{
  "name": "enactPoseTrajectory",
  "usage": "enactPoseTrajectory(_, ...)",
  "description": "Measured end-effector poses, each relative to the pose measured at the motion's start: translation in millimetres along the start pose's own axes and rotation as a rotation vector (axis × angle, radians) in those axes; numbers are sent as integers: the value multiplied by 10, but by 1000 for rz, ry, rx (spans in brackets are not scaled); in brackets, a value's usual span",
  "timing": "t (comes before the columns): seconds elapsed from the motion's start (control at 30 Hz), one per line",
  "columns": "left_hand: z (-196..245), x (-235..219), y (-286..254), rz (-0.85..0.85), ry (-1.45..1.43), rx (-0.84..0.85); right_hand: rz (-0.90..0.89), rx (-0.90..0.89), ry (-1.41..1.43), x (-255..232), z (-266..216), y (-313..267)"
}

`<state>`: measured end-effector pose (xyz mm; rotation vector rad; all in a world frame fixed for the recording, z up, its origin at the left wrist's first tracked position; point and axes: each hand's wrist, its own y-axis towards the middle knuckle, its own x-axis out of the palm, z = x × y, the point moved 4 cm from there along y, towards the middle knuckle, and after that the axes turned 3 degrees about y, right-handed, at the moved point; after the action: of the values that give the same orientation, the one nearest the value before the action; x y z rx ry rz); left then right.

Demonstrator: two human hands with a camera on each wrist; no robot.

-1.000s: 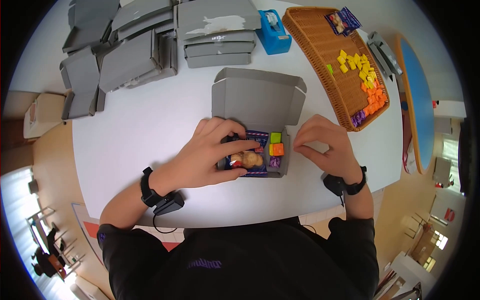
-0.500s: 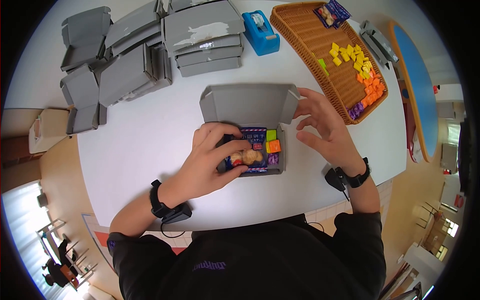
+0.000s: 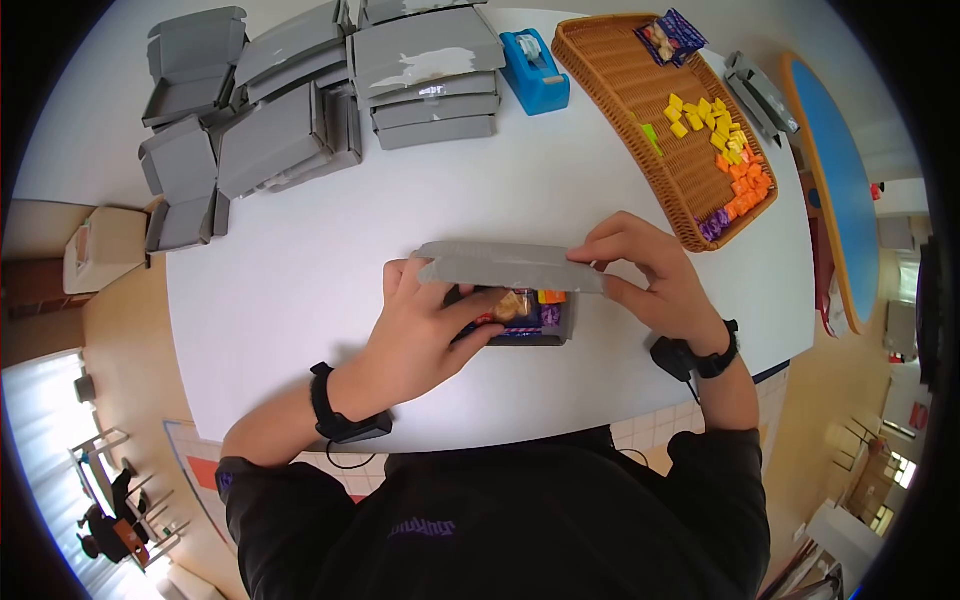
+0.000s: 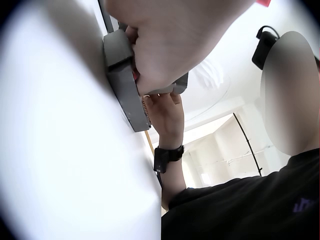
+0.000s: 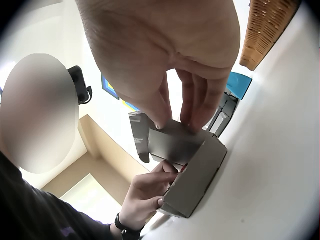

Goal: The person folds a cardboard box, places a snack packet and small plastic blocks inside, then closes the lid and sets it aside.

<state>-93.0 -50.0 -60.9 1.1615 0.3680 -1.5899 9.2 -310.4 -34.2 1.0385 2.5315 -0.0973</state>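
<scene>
A small grey cardboard box (image 3: 562, 331) stands on the table with its lid (image 3: 510, 265) tilted forward over the contents. Inside, a dark blue snack packet (image 3: 515, 309) lies beside an orange piece (image 3: 551, 297) and a purple one (image 3: 550, 315). My left hand (image 3: 415, 325) reaches over the box's left side, its bent, spread fingers resting on the packet. The lid partly covers those fingers. My right hand (image 3: 655, 275) pinches the lid's right end between thumb and fingers; the right wrist view shows these fingertips against the grey lid (image 5: 175, 142).
Grey boxes (image 3: 425, 75) are stacked at the back left, some of them open (image 3: 185, 180). A blue tape dispenser (image 3: 537, 75) stands beside them. At the back right, a wicker basket (image 3: 625, 110) holds yellow, orange, purple and green pieces and a snack packet (image 3: 670, 40).
My right hand has moved from beside the box to the lid and gripped its right end. The lid has swung forward from upright over the contents. My left hand stays at the packet.
</scene>
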Motion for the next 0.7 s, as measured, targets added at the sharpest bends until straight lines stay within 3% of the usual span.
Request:
enactPoseTrajectory(0.23, 64, -101, 4, 209, 2, 254, -61, -26, -77, 49, -38, -11)
enactPoseTrajectory(0.27, 68, -161, -14, 153, -7, 329, -63, -28, -76, 53, -44, -8)
enactPoseTrajectory(0.37, 8, -532, -4, -216, 41, 157, -55, -5, -82, 66, -46, -10)
enactPoseTrajectory(0.4, -90, -627, -3, -340, 31, 29, -57, -1, -74, 77, -54, -6)
enactPoseTrajectory(0.5, -382, -685, -39, -469, 28, -253, -60, 5, -71, 99, -71, -8)
enactPoseTrajectory(0.53, -459, -641, -16, -395, 4, -222, -60, -3, -80, 104, -74, -3)
enactPoseTrajectory(0.63, -510, -512, 98, -332, -444, -356, -51, -7, -59, 107, -22, 4)
enactPoseTrajectory(0.7, -594, -352, 70, -308, -502, -419, -49, -11, -36, 114, 11, 14)
